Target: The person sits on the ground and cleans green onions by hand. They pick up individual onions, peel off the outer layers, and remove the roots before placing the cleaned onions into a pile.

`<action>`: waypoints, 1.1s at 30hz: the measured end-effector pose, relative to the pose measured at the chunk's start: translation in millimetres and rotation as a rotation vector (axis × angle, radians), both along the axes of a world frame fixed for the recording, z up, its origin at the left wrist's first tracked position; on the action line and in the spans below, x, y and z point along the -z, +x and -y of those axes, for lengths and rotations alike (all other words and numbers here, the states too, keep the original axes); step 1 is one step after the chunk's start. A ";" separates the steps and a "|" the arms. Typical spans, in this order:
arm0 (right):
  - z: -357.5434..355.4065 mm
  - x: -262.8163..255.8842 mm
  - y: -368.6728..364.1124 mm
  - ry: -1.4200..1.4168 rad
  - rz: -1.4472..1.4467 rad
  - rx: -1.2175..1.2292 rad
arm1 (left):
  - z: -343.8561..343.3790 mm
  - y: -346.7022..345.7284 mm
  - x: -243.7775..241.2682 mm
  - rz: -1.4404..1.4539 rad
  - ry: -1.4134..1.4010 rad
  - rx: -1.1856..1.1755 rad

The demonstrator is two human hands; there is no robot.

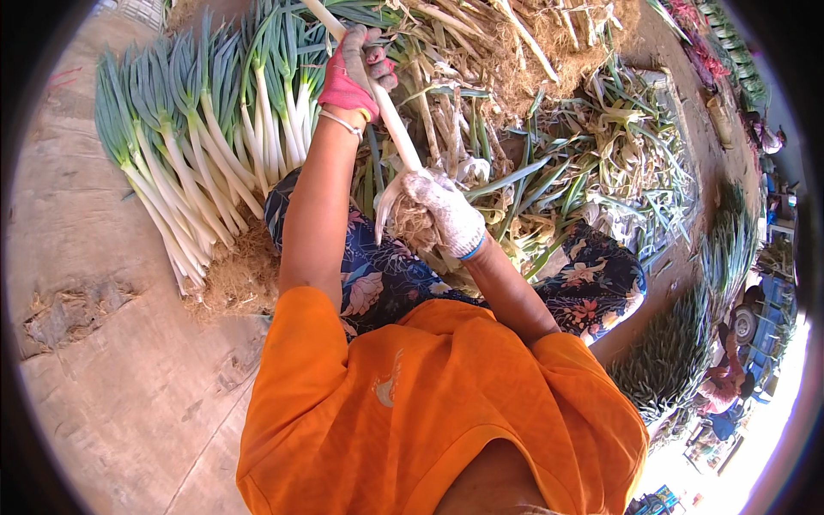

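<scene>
A long Welsh onion (397, 131) slants across the front of my body, its white stalk running down to a bushy root end (412, 225). My left hand (355, 72), in a red and grey work glove, is wrapped around the upper stalk. Lower down, my right hand (447, 211), in a white knit glove with a blue cuff edge, grips the stalk just above the roots. A loose strip of pale outer skin (386, 206) hangs beside that end. The onion's leafy top lies beyond the upper edge of the view.
Cleaned Welsh onions (193, 148) lie in a row on the concrete floor (129, 399) at left, roots towards me. Unpeeled dry onions (515, 38) are heaped ahead. Stripped leaves and skins (618, 154) pile up at right. Further right are more onions (676, 341) and another person (724, 383).
</scene>
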State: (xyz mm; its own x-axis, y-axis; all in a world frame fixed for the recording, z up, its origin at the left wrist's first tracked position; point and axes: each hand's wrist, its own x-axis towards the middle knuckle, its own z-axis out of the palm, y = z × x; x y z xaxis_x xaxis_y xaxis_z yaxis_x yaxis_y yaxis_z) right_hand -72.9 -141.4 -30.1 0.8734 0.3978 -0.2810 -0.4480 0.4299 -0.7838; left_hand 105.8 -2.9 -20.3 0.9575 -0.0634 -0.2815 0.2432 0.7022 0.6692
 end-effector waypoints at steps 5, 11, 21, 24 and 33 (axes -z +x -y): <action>10.7 -16.2 -23.6 -0.115 0.053 0.079 | 4.6 4.3 23.6 -0.133 0.049 -0.067; 57.2 11.9 -66.2 -1.094 1.348 0.014 | 4.8 24.2 43.9 -0.295 0.008 -0.136; 151.4 41.4 -10.6 -1.507 0.291 -0.190 | -84.9 -12.2 -51.7 0.192 0.151 -0.015; 148.6 50.1 46.2 -1.609 0.438 -0.106 | -135.5 -24.9 -65.3 0.406 0.367 -0.043; 121.9 41.6 247.5 -1.832 0.822 0.279 | -355.6 -54.1 0.4 -0.193 0.756 -0.443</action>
State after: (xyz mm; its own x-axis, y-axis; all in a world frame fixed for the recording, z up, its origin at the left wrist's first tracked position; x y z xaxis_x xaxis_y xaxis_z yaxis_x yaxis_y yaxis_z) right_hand 174.6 -263.3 -71.7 0.9538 0.0217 0.2997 0.0952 -0.9678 -0.2330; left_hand 51.7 352.6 -20.8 0.7817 0.5682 -0.2570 0.2112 0.1464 0.9664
